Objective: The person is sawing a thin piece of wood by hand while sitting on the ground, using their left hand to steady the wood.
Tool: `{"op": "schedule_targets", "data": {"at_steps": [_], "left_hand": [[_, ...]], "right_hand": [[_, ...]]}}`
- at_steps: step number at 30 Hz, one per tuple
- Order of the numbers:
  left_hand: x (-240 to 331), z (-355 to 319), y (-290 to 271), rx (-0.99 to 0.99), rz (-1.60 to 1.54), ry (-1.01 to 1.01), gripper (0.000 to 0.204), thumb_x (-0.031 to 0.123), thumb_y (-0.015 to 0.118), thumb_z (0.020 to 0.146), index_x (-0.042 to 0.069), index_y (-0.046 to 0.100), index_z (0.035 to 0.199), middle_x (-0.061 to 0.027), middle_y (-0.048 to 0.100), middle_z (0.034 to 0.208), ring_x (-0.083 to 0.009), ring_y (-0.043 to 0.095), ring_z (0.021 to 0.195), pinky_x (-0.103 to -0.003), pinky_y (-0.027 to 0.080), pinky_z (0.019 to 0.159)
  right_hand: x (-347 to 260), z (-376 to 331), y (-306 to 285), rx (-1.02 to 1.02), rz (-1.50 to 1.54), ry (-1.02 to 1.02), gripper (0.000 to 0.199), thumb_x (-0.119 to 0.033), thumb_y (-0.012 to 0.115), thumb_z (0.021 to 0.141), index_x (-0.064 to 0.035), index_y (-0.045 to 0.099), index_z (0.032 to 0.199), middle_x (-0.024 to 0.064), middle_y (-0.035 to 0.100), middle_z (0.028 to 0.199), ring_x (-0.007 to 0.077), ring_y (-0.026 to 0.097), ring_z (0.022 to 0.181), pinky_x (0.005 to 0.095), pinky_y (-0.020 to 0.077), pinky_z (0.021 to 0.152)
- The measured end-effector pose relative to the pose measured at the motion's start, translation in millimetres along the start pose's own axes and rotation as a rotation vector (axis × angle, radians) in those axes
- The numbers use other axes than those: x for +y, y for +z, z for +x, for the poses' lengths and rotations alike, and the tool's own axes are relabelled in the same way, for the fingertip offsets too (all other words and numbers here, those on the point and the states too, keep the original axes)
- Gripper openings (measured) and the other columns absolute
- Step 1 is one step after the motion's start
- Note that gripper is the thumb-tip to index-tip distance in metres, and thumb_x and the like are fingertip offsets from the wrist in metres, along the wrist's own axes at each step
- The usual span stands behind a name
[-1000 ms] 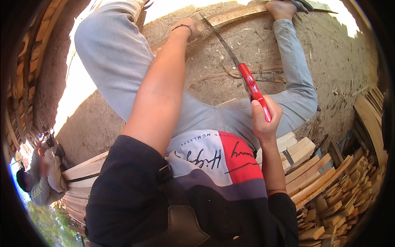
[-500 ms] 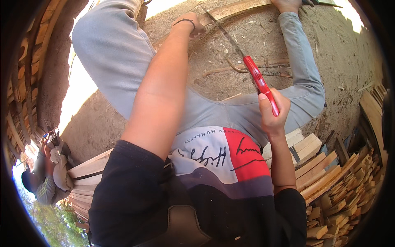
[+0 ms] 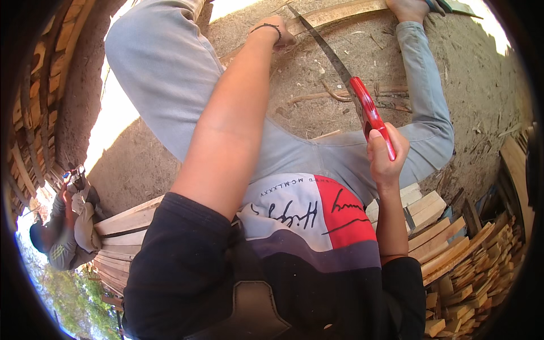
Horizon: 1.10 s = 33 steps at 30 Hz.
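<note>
My right hand [image 3: 389,152] is wrapped round the red handle of a handsaw [image 3: 365,102]. The dark, narrowing blade slants up and to the left, its tip overlapping a long wooden board [image 3: 340,13]; I cannot tell whether the teeth touch the wood. At the board's left part, beside the blade tip, my left hand [image 3: 277,35] is closed on the board, with a dark bracelet at the wrist. My bare foot [image 3: 409,9] rests on the board's right part, next to a dark sandal. The board runs across the dirt ground in front of me.
Thin sticks [image 3: 340,96] lie on the dirt between my legs. Stacked cut lumber [image 3: 464,272] stands close on my right, with timber planks [image 3: 122,243] behind at left. Another person [image 3: 68,232] sits at far left. A wood stack [image 3: 34,102] lines the left edge.
The whole view has shifted slightly, so hands, saw and board appear further right. The saw blade shows a little broader. Both grips are the same.
</note>
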State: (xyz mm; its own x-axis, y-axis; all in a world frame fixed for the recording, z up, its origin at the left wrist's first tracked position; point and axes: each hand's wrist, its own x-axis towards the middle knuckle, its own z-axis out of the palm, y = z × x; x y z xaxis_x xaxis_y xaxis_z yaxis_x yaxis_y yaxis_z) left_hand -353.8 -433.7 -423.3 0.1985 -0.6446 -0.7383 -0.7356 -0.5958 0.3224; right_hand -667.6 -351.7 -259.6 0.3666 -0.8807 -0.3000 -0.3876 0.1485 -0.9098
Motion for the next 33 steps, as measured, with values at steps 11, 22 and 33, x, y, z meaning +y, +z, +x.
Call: {"op": "schedule_targets", "data": {"at_steps": [11, 22, 33], "left_hand": [[9, 2, 5, -0.035, 0.058, -0.028, 0.027, 0.03, 0.07, 0.081, 0.004, 0.073, 0.089, -0.0098, 0.074, 0.083, -0.0191, 0.072, 0.075, -0.036, 0.058, 0.071], [17, -2, -3, 0.022, 0.088, -0.007, 0.028, 0.029, 0.071, 0.079, 0.002, 0.073, 0.087, -0.0134, 0.074, 0.081, -0.0197, 0.072, 0.074, -0.034, 0.058, 0.068], [2, -1, 8, 0.044, 0.115, -0.038, 0.025, 0.031, 0.068, 0.078, 0.006, 0.073, 0.077, -0.0085, 0.072, 0.073, -0.019, 0.07, 0.069, -0.036, 0.057, 0.067]], "right_hand": [[-10, 32, 22, 0.002, -0.085, -0.037, 0.026, -0.015, 0.064, 0.091, -0.0012, 0.055, 0.07, -0.0029, 0.044, 0.059, 0.0053, 0.038, 0.056, 0.0286, 0.0292, 0.049], [-10, 35, 31, 0.076, -0.093, -0.047, 0.025, -0.015, 0.064, 0.091, -0.0008, 0.056, 0.072, -0.0007, 0.044, 0.058, 0.0058, 0.038, 0.056, 0.0288, 0.0303, 0.049], [-25, -17, -7, 0.035, -0.039, 0.078, 0.025, -0.014, 0.062, 0.093, -0.0005, 0.057, 0.073, -0.005, 0.044, 0.06, 0.003, 0.037, 0.058, 0.0251, 0.0266, 0.049]]}}
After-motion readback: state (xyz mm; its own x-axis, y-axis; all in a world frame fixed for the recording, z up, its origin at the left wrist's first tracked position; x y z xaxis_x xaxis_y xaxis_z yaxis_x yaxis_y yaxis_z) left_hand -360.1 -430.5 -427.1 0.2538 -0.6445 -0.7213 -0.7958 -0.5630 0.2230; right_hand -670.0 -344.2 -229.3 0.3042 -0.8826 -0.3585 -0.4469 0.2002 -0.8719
